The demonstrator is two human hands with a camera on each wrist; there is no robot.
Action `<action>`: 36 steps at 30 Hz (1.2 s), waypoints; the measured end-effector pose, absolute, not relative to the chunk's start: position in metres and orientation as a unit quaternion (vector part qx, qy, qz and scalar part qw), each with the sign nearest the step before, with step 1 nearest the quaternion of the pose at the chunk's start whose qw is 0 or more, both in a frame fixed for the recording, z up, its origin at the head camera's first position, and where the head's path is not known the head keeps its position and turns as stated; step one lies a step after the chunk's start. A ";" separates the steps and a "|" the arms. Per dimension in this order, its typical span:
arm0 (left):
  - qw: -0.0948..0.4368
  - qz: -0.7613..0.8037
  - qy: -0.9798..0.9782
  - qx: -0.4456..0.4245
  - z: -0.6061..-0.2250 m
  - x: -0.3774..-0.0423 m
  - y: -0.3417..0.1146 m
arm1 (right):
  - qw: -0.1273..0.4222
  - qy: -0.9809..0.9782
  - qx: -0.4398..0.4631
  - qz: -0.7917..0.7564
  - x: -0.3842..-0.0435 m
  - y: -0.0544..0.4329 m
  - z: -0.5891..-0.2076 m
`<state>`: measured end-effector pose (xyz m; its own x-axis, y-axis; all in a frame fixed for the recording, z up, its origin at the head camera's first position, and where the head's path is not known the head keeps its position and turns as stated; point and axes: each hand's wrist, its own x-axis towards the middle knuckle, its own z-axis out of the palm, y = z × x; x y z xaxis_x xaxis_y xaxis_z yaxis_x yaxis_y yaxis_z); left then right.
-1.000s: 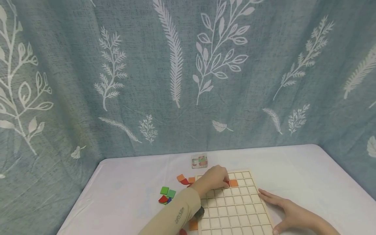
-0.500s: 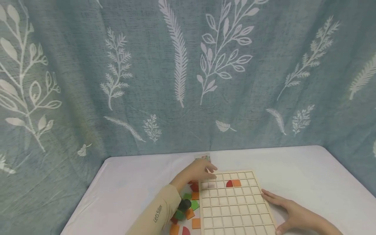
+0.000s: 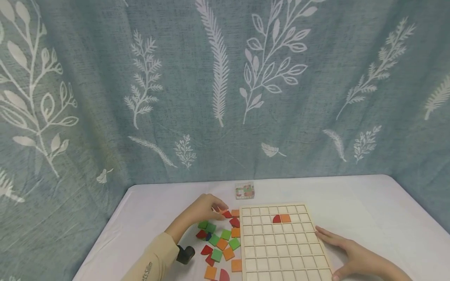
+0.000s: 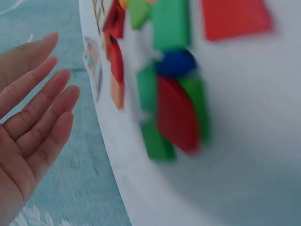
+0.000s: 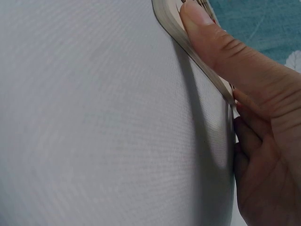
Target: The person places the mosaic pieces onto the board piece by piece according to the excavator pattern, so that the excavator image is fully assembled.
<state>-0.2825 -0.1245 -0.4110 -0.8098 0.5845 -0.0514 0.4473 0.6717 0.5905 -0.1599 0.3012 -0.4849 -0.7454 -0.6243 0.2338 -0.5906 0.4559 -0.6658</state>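
Note:
My left hand (image 3: 205, 208) hovers over the far end of a pile of coloured tiles, its fingertips near a red tile (image 3: 227, 214). In the left wrist view the fingers (image 4: 49, 113) are extended and hold nothing. Right of the pile lies a wooden grid board (image 3: 272, 240). A red quarter-round tile (image 3: 277, 219) and an orange square tile (image 3: 285, 218) sit side by side in its cells. My right hand (image 3: 351, 253) rests along the board's right edge. Its thumb (image 5: 221, 49) touches the rim, while the other fingers are partly hidden behind it.
Several green, orange, red and blue tiles, such as a green square (image 3: 216, 255), lie left of the board. A small clear box (image 3: 244, 191) with a coloured pattern stands behind it. White cloth (image 3: 154, 218) covers the table, and a blue-green curtain (image 3: 225, 97) hangs behind.
My left hand has left the red tile on the board beside the orange one and moved left to the loose tiles. The right hand stays at the board's edge.

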 end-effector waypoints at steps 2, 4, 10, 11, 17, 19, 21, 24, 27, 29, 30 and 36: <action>0.122 0.283 0.911 0.275 -0.411 -0.279 -0.133 | 0.026 0.855 -0.350 -0.382 -0.160 0.302 -0.484; 0.125 0.281 0.912 0.271 -0.412 -0.277 -0.140 | 0.028 0.857 -0.346 -0.381 -0.160 0.303 -0.484; 0.114 0.284 0.913 0.271 -0.415 -0.274 -0.150 | 0.023 0.856 -0.351 -0.380 -0.161 0.304 -0.484; 0.112 0.284 0.914 0.267 -0.416 -0.275 -0.149 | 0.021 0.855 -0.352 -0.380 -0.161 0.304 -0.483; 0.098 0.280 0.922 0.249 -0.422 -0.277 -0.141 | 0.022 0.854 -0.352 -0.383 -0.160 0.303 -0.482; 0.094 0.277 0.922 0.255 -0.424 -0.278 -0.137 | 0.023 0.854 -0.349 -0.385 -0.160 0.302 -0.482; 0.098 0.277 0.918 0.266 -0.425 -0.278 -0.132 | 0.026 0.856 -0.344 -0.386 -0.160 0.302 -0.482; 0.105 0.269 0.914 0.285 -0.427 -0.279 -0.123 | 0.034 0.859 -0.333 -0.389 -0.159 0.302 -0.481; 0.108 0.253 0.914 0.299 -0.429 -0.279 -0.111 | 0.042 0.862 -0.323 -0.389 -0.159 0.301 -0.480; 0.103 0.234 0.917 0.306 -0.430 -0.279 -0.103 | 0.050 0.862 -0.320 -0.390 -0.159 0.301 -0.479; 0.103 0.226 0.918 0.308 -0.430 -0.279 -0.100 | 0.053 0.862 -0.319 -0.390 -0.159 0.301 -0.478; 0.109 0.184 0.918 0.332 -0.432 -0.280 -0.089 | 0.071 0.870 -0.300 -0.386 -0.157 0.301 -0.478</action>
<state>-0.2803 -0.0888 -0.4323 -0.7552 0.6510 -0.0774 0.5706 0.7109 0.4112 -0.1571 0.3011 -0.4785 -0.8097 -0.5769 0.1074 -0.4669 0.5224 -0.7135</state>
